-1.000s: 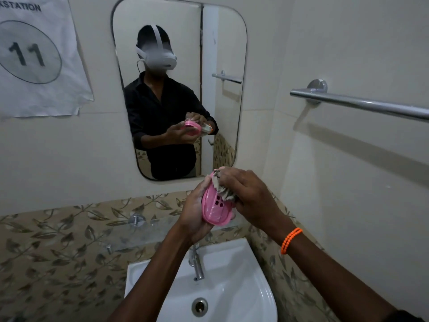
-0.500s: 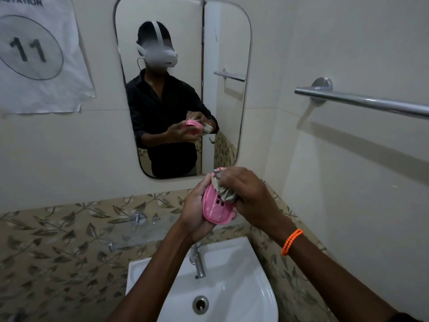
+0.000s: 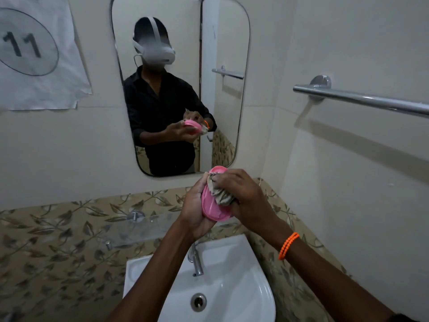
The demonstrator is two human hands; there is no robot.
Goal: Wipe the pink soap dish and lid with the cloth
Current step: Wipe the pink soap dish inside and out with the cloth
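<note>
A pink oval soap dish piece [image 3: 212, 209] is held upright above the basin, gripped from the left by my left hand [image 3: 193, 210]. My right hand [image 3: 241, 194] presses a bunched grey-brown cloth [image 3: 219, 192] against the upper part of its smooth pink face. I cannot tell whether this piece is the dish or the lid; no second pink piece is in view. The mirror [image 3: 241, 117] reflects the same grip.
Below the hands are a white wash basin [image 3: 253, 296] and a chrome tap [image 3: 196, 261]. A glass shelf [image 3: 139, 228] juts from the leaf-patterned tiles at left. A chrome towel bar [image 3: 362, 99] runs along the right wall. A paper sign [image 3: 34, 54] hangs upper left.
The pink piece has turned in my left hand: its slotted side showed before, a smooth face shows now. The cloth in my right hand stays pressed on it.
</note>
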